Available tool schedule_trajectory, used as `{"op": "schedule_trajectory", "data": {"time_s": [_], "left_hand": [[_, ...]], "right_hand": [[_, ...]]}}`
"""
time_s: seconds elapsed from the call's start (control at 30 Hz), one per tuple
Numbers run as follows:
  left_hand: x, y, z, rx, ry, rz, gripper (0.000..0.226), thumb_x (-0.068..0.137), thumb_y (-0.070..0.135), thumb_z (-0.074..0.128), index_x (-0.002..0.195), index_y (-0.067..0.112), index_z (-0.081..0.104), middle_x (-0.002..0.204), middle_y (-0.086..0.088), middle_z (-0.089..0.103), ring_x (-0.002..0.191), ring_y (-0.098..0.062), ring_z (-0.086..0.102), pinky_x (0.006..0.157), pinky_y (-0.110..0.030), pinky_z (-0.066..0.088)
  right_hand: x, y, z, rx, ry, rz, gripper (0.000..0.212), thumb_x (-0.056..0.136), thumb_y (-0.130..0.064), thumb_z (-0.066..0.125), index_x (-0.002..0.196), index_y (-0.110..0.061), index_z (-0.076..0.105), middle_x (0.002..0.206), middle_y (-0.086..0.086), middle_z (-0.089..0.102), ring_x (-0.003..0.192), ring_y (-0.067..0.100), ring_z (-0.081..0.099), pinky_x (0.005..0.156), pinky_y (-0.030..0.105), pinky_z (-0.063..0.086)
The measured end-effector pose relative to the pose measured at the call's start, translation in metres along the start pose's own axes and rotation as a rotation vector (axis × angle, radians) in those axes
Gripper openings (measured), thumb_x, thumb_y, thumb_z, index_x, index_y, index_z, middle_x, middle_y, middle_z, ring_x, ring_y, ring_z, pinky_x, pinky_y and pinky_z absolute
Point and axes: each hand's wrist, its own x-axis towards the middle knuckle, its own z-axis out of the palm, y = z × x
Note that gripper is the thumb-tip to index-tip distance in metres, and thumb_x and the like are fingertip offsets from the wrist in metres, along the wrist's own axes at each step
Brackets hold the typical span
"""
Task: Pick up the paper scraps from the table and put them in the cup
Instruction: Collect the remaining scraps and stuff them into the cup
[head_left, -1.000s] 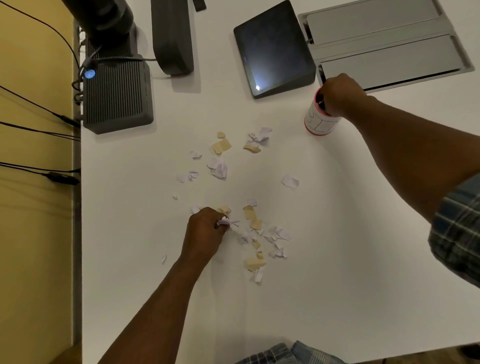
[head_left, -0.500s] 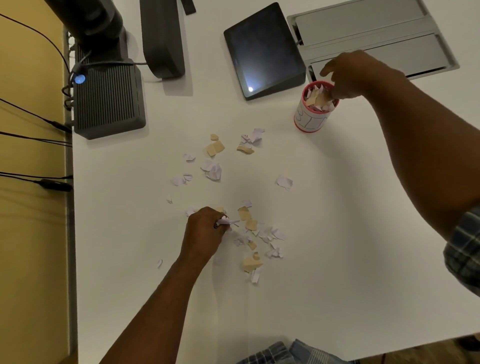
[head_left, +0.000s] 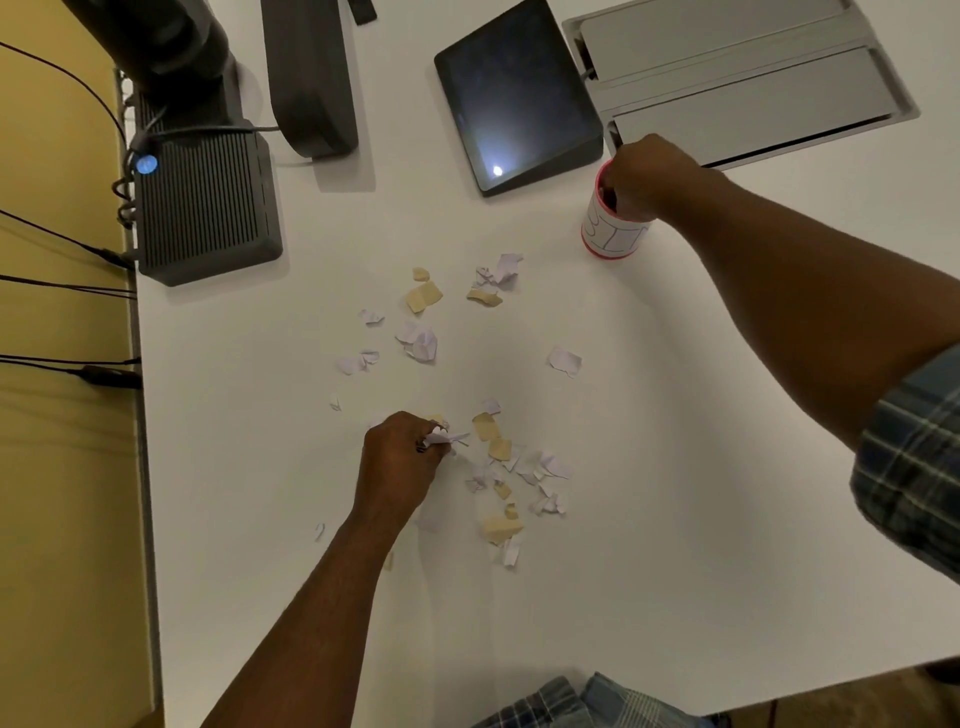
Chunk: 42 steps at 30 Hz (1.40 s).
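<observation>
White and tan paper scraps lie scattered on the white table (head_left: 675, 519). One cluster (head_left: 498, 457) sits just right of my left hand, another (head_left: 423, 299) lies farther back, and a single white scrap (head_left: 564, 360) lies apart to the right. My left hand (head_left: 397, 465) rests on the table, fingers closed on white scraps (head_left: 441, 438) that stick out of it. The white cup with red rims (head_left: 613, 236) stands upright at the back right. My right hand (head_left: 647, 174) covers its mouth with the fingers down inside; what they hold is hidden.
A dark tablet-like screen (head_left: 514, 98) stands just left of the cup, with a grey metal cable hatch (head_left: 737, 78) behind it. A ribbed dark box (head_left: 202, 208) with cables and a dark stand (head_left: 311, 78) sit at the back left. The table's left edge (head_left: 145, 467) borders a yellow floor.
My right hand, which was raised above the cup with scraps showing in its mouth, has dropped so its fingers are inside the cup. My left hand has stayed put, still gripping scraps.
</observation>
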Motion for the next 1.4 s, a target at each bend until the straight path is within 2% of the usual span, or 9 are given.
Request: {"op": "schedule_trajectory", "data": {"time_s": [0.13,0.3,0.43,0.63,0.8,0.93,1.03,1.2,1.4], "left_hand": [[0.004,0.004,0.000,-0.017,-0.011,0.002,0.008,0.072,0.011,0.079,0.076,0.013,0.072,0.073,0.003,0.064,0.061,-0.007,0.058,0.056,-0.024,0.053],[0.010,0.008,0.002,-0.013,-0.031,-0.017,0.008,0.074,0.014,0.078,0.075,0.016,0.071,0.073,0.002,0.066,0.056,-0.006,0.058,0.051,-0.026,0.052],[0.015,0.012,0.006,-0.002,-0.044,0.001,0.010,0.073,0.013,0.079,0.080,0.013,0.072,0.082,-0.003,0.069,0.067,-0.011,0.061,0.062,-0.020,0.049],[0.029,0.032,0.004,0.022,-0.060,0.051,0.014,0.071,0.013,0.080,0.082,0.009,0.072,0.083,-0.007,0.071,0.070,-0.015,0.063,0.066,-0.025,0.051],[0.053,0.078,-0.001,-0.067,-0.096,0.044,0.016,0.068,0.019,0.082,0.082,0.017,0.075,0.076,0.008,0.068,0.066,0.000,0.060,0.063,-0.002,0.044],[0.080,0.132,-0.001,-0.277,-0.163,0.011,0.018,0.070,0.022,0.082,0.086,0.021,0.074,0.086,0.004,0.072,0.081,-0.008,0.066,0.080,-0.022,0.053],[0.105,0.174,0.007,-0.279,-0.154,0.070,0.017,0.070,0.028,0.080,0.085,0.025,0.074,0.079,0.010,0.071,0.075,-0.004,0.067,0.069,-0.022,0.055],[0.152,0.237,0.041,0.059,-0.068,0.323,0.021,0.075,0.028,0.077,0.090,0.015,0.074,0.083,0.000,0.070,0.074,-0.012,0.063,0.063,-0.018,0.048],[0.197,0.271,0.085,0.462,-0.086,0.523,0.030,0.079,0.030,0.072,0.097,0.006,0.068,0.096,-0.013,0.069,0.089,-0.025,0.065,0.074,-0.028,0.049]], "right_hand": [[0.008,-0.003,0.007,0.043,-0.046,0.079,0.040,0.084,-0.014,0.066,0.119,0.004,0.056,0.089,0.019,0.053,0.097,0.037,0.059,0.072,0.037,0.048],[0.009,-0.001,0.006,0.136,-0.097,0.109,0.045,0.084,-0.013,0.068,0.123,0.003,0.053,0.107,0.023,0.058,0.102,0.038,0.058,0.081,0.039,0.050],[0.002,0.007,0.003,0.176,-0.064,0.085,0.045,0.083,-0.013,0.070,0.122,0.004,0.054,0.105,0.023,0.060,0.098,0.038,0.060,0.079,0.040,0.051],[-0.027,0.015,-0.012,0.264,0.175,0.069,0.038,0.077,-0.015,0.075,0.111,-0.001,0.064,0.096,0.019,0.065,0.084,0.032,0.063,0.077,0.039,0.051],[-0.066,0.010,0.003,0.713,0.626,0.099,0.021,0.085,-0.012,0.064,0.105,-0.005,0.068,0.104,0.015,0.070,0.094,0.027,0.066,0.084,0.036,0.054],[-0.102,-0.016,0.048,0.996,0.826,0.250,0.020,0.084,-0.007,0.051,0.083,-0.006,0.071,0.086,0.012,0.072,0.077,0.023,0.065,0.068,0.028,0.050],[-0.129,-0.047,0.094,1.070,0.745,0.218,0.021,0.078,0.003,0.055,0.086,-0.004,0.072,0.089,0.013,0.072,0.081,0.027,0.067,0.075,0.032,0.051],[-0.165,-0.091,0.157,0.845,0.292,-0.060,0.035,0.089,-0.015,0.052,0.124,-0.012,0.058,0.129,0.009,0.057,0.118,0.026,0.050,0.088,0.040,0.051],[-0.179,-0.101,0.181,0.722,0.274,-0.145,0.051,0.089,-0.024,0.059,0.136,-0.010,0.044,0.144,0.008,0.043,0.132,0.025,0.038,0.100,0.034,0.043]]}}
